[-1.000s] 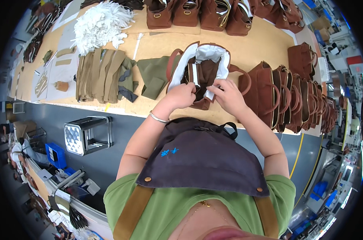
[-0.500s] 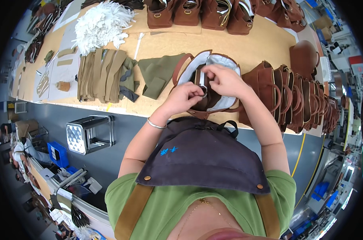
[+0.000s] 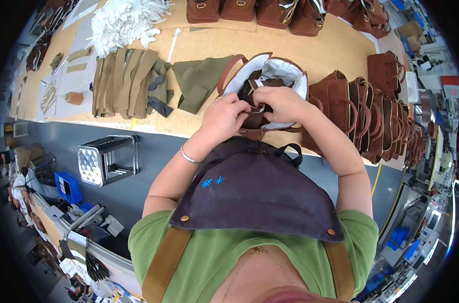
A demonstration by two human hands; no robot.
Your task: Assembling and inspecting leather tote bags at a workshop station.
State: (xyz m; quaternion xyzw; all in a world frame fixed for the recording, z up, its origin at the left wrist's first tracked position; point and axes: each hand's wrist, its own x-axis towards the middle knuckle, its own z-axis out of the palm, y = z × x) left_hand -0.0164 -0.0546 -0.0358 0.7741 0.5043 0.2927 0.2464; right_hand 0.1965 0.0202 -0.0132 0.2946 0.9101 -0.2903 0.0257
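Both hands meet inside the open brown bag: left hand and right hand, each grip pinched narrow on the dark strap among white paper stuffing. The bag stands at the desk edge, twelve o'clock of the apron. Finished bags line up at three o'clock; folded green cloths at nine. Likely step: tucking the strap in; pressing it down comes next.

We see two hands: left hand and right hand. We count one open brown bag, one green cloth, one white fluffy pile, and one metal stool.
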